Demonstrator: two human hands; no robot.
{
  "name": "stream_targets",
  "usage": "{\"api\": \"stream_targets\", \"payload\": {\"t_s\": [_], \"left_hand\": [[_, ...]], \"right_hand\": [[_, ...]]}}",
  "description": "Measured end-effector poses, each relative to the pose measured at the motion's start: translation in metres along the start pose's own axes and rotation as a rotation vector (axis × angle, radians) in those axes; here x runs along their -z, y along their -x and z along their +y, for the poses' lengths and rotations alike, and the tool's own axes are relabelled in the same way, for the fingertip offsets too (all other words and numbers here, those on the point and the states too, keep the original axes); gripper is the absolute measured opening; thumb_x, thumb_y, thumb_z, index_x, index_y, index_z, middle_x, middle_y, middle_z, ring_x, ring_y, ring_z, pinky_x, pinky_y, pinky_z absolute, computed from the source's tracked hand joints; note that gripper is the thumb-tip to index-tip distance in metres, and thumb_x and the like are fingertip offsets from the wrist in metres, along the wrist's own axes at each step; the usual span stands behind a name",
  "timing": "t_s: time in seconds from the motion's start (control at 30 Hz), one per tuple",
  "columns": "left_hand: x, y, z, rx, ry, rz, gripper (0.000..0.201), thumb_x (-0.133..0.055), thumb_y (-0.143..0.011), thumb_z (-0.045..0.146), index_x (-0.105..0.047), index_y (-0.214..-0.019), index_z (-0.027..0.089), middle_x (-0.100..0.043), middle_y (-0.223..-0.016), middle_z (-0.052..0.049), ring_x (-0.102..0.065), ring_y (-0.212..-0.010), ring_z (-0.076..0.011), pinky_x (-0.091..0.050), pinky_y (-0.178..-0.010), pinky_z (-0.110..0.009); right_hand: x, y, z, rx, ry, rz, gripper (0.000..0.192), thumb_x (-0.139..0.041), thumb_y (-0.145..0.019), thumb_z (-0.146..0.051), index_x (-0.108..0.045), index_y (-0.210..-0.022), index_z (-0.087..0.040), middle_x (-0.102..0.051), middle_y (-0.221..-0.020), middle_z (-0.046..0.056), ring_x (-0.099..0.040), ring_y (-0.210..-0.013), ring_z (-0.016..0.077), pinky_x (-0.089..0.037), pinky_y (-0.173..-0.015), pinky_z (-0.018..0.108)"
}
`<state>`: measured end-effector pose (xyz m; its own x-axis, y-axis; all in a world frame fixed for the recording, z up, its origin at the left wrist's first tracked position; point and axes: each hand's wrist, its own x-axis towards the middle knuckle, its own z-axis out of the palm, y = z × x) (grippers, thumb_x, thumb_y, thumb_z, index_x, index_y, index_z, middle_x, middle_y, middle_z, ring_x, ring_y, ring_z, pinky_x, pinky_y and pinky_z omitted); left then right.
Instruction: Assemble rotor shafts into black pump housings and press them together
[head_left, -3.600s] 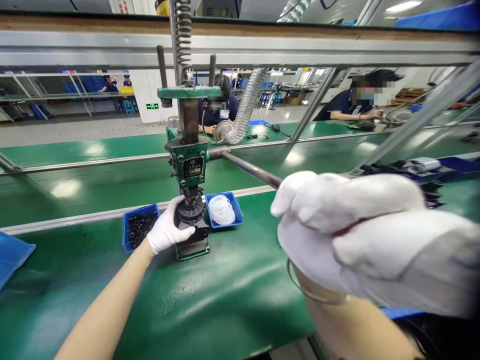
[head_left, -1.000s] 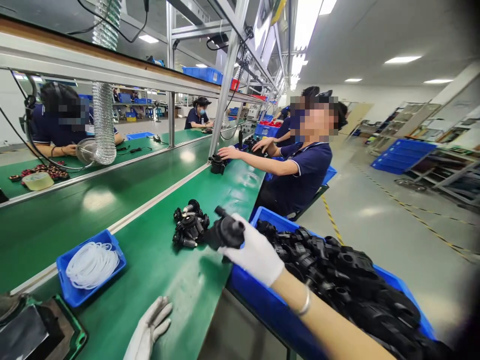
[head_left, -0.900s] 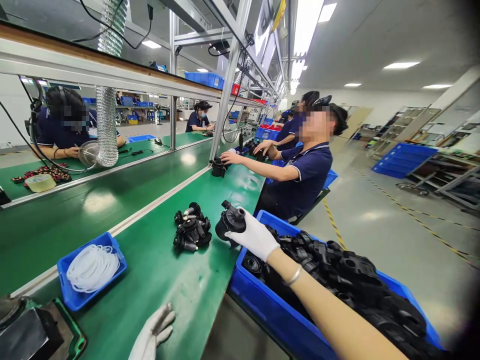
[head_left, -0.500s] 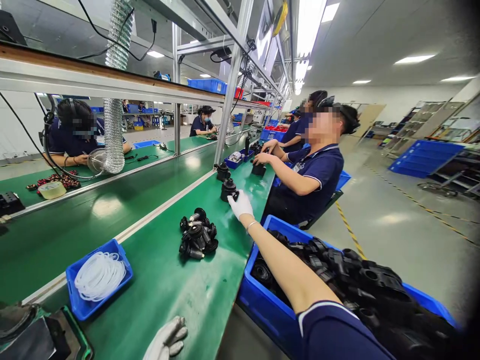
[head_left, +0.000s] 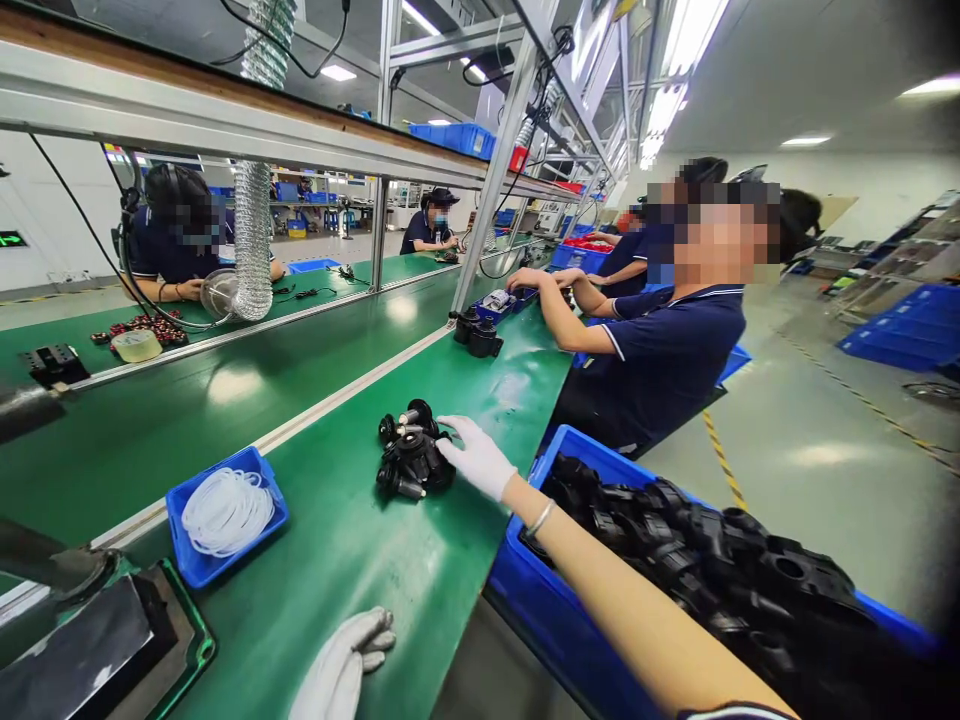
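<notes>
My right hand (head_left: 478,460), in a white glove, reaches over the green bench to a small pile of black plastic parts with grey metal cylinders (head_left: 412,455). Its fingers are extended and apart at the pile's right edge; whether they touch it I cannot tell. Low in the view, my left hand (head_left: 349,655), in a greyish-white glove, hovers over or rests on the bench with loosely stretched fingers and nothing visible in it. Farther along the bench, two black round housings (head_left: 480,338) stand side by side.
A blue tray (head_left: 196,575) holds coiled white tubing. A dark fixture (head_left: 90,650) stands at lower left. At my right, a large blue crate (head_left: 570,440) is full of black parts. A co-worker (head_left: 667,340) sits beyond it; others work across the bench.
My right hand has let go of the black housing up the bench and drawn back to the pile. That housing now stands by the other one. The view has shifted.
</notes>
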<state>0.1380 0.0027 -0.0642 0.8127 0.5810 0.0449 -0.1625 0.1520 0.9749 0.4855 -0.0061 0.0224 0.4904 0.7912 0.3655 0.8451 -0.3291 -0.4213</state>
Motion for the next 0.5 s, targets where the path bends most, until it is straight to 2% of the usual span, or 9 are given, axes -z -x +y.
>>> {"api": "stream_targets", "payload": {"t_s": [0.07,0.13,0.23,0.37,0.43,0.5], "left_hand": [[-0.003,0.002,0.008,-0.001,-0.004,0.027,0.052,-0.048,-0.089,0.066,-0.068,-0.121,0.030,-0.065,-0.127,-0.008,-0.064,-0.114,-0.0303,-0.055,-0.095,-0.039],[-0.008,0.006,0.017,0.004,-0.018,0.068,0.045,-0.047,-0.093,0.059,-0.067,-0.122,0.031,-0.062,-0.132,-0.006,-0.061,-0.118,-0.0282,-0.053,-0.100,-0.037],[-0.014,0.010,0.025,0.019,-0.055,0.095,0.041,-0.047,-0.095,0.054,-0.065,-0.124,0.031,-0.060,-0.135,-0.005,-0.060,-0.120,-0.0257,-0.050,-0.103,-0.034],[-0.013,0.011,0.022,0.022,-0.119,0.069,0.044,-0.044,-0.097,0.052,-0.062,-0.128,0.026,-0.060,-0.134,-0.008,-0.061,-0.117,-0.0244,-0.048,-0.105,-0.034],[-0.013,0.010,0.024,0.026,-0.214,0.059,0.045,-0.041,-0.099,0.050,-0.060,-0.128,0.023,-0.060,-0.133,-0.010,-0.061,-0.117,-0.0237,-0.045,-0.107,-0.035],[-0.017,0.011,0.032,0.017,-0.346,0.035,0.045,-0.035,-0.101,0.046,-0.059,-0.128,0.019,-0.062,-0.129,-0.012,-0.061,-0.115,-0.0232,-0.045,-0.107,-0.036]], "right_hand": [[-0.008,0.019,-0.024,0.046,0.070,0.074,0.037,-0.061,-0.083,-0.027,-0.063,-0.118,-0.019,-0.059,-0.123,0.010,-0.051,-0.118,0.0286,-0.041,-0.102,0.045],[-0.018,0.038,-0.044,0.037,0.145,0.167,0.040,-0.061,-0.080,-0.026,-0.061,-0.118,-0.011,-0.056,-0.121,0.017,-0.047,-0.117,0.0351,-0.038,-0.100,0.052],[-0.032,0.062,-0.065,0.025,0.250,0.237,0.036,-0.054,-0.087,-0.025,-0.057,-0.117,-0.006,-0.057,-0.114,0.022,-0.050,-0.108,0.0362,-0.040,-0.092,0.054],[-0.047,0.072,-0.083,0.170,0.360,0.104,0.027,-0.058,-0.087,-0.020,-0.060,-0.113,-0.015,-0.063,-0.107,0.013,-0.056,-0.096,0.0269,-0.045,-0.084,0.039],[-0.050,0.066,-0.089,0.209,0.403,0.027,0.028,-0.060,-0.085,-0.019,-0.061,-0.113,-0.016,-0.065,-0.104,0.010,-0.058,-0.092,0.0245,-0.046,-0.080,0.037],[-0.050,0.057,-0.095,0.210,0.428,-0.034,0.018,-0.060,-0.086,-0.021,-0.063,-0.103,-0.016,-0.065,-0.091,0.008,-0.060,-0.085,0.0240,-0.047,-0.074,0.037]]}}
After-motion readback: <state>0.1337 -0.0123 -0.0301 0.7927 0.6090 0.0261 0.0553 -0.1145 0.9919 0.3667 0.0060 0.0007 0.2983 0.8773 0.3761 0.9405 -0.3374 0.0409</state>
